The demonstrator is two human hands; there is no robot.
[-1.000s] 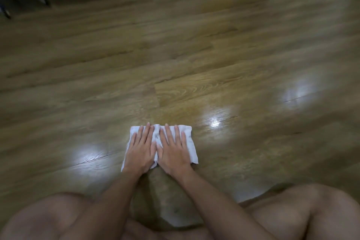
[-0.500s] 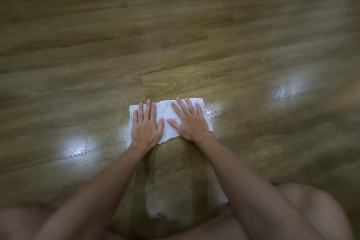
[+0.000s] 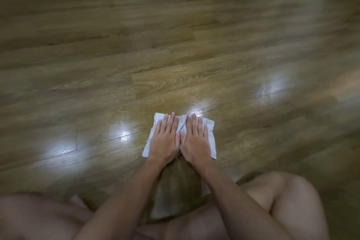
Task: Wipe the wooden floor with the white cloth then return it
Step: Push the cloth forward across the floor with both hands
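Two hands lie flat on the white cloth (image 3: 209, 128), side by side, with the thumbs close together in the middle. The left hand (image 3: 165, 140) covers the left half of the cloth and the right hand (image 3: 194, 140) covers the right half. The fingers of both hands are straight and a little spread, pointing to the far side; they press on the cloth and do not curl around it.

The cloth is spread on the wooden floor (image 3: 175, 45), in the near middle part of the scene. Its far left corner and its right edge show beyond the hands, and there are some wrinkles between the two hands. Both forearms reach from the near side to the cloth, and they come closer to each other toward the wrists.

On the near left and near right, the bare knees (image 3: 288, 191) of the person are visible, rather blurred. The floor is glossy, with brown planks running from left to right. Bright spots of reflected light (image 3: 124, 132) lie on it: one just left of the cloth, one touching its far edge, one farther to the left and one to the far right.
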